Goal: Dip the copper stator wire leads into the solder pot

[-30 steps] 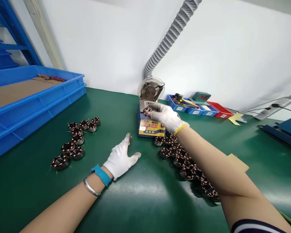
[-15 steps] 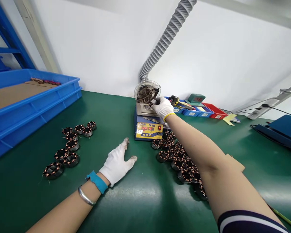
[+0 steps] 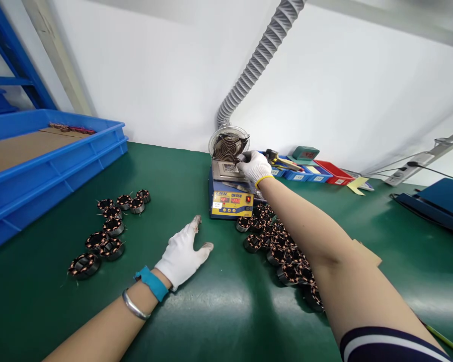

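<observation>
Through the head camera I am pinching a small, dark metal ring wound with copper wire (image 3: 237,160) in the white-gloved right hand (image 3: 254,165), just above the metal top of a blue-and-yellow, box-shaped machine (image 3: 232,207). I am judging the ring stiff and fairly dense, its smooth side perhaps slippery under knit fabric, its thin wire ends likely the fragile part; I am favouring a hold on the outer wall, away from those ends. Similar copper-wound rings (image 3: 278,242) are crowding beneath the right forearm on the green, smooth-topped bench (image 3: 211,317). The white-gloved left hand (image 3: 183,257) is holding nothing, thumb spread from the fingers, with more copper-wound rings (image 3: 114,226) lying beyond it.
</observation>
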A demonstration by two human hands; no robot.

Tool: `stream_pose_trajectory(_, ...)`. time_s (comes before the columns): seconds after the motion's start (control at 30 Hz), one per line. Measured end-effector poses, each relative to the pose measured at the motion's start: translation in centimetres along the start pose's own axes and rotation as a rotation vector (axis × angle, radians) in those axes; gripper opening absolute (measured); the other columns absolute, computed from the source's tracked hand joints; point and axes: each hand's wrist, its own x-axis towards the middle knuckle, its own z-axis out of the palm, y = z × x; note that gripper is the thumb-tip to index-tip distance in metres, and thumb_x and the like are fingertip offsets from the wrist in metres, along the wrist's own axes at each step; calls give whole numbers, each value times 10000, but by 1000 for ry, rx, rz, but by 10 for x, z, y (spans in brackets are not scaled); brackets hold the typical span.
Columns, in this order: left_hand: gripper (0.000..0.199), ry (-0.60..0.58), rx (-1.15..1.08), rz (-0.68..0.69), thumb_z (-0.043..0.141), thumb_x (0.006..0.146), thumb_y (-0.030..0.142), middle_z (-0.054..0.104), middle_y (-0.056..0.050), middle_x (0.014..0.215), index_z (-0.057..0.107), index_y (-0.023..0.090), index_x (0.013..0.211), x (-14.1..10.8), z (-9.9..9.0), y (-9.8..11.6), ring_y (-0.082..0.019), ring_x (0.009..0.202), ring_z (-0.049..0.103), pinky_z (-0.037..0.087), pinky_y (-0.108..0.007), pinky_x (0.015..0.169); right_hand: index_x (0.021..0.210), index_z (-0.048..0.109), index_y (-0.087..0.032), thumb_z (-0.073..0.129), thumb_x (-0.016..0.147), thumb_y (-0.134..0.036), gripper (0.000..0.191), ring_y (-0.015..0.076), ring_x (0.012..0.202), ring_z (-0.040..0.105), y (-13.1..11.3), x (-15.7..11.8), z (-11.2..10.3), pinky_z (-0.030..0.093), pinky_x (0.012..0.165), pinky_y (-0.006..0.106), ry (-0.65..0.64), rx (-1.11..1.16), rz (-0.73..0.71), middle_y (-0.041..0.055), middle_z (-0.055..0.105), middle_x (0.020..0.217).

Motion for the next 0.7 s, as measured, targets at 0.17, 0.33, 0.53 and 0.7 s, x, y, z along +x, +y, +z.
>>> stream_pose_trajectory(0.17,709,-25,-11,-16,574,771,367,553,-142,1301,358,98,1390,1,-2,1,-251,1161,557,437,-397,1019,1067,647,-226,661,679,-333,403,245,1019,609,3,-2,5,472,892,376,-26,-35,8,60,681,1051)
stream_pose_trajectory(0.33,708,-20,9,-6,566,778,373,545,-140,1310,351,98,1395,0,0,0,-250,1159,557,440,-393,1012,1050,665,-198,670,672,-295,390,216,959,626,2,-3,-1,473,873,333,-9,53,32,62,692,999)
stream_pose_trajectory(0.53,670,77,212,-20,553,788,376,603,-146,1207,388,80,1367,7,-4,-1,-259,1087,583,456,-387,957,1152,634,-153,571,770,-373,446,192,867,646,-5,-36,-20,497,805,331,-107,310,36,73,697,974)
stream_pose_trajectory(0.7,657,285,553,-131,541,787,413,467,-159,1379,426,85,1344,21,-25,-14,-308,1265,418,268,-475,1099,1166,638,-236,484,833,-305,373,193,846,659,-16,-106,-33,509,778,321,-536,-12,-212,34,706,974)
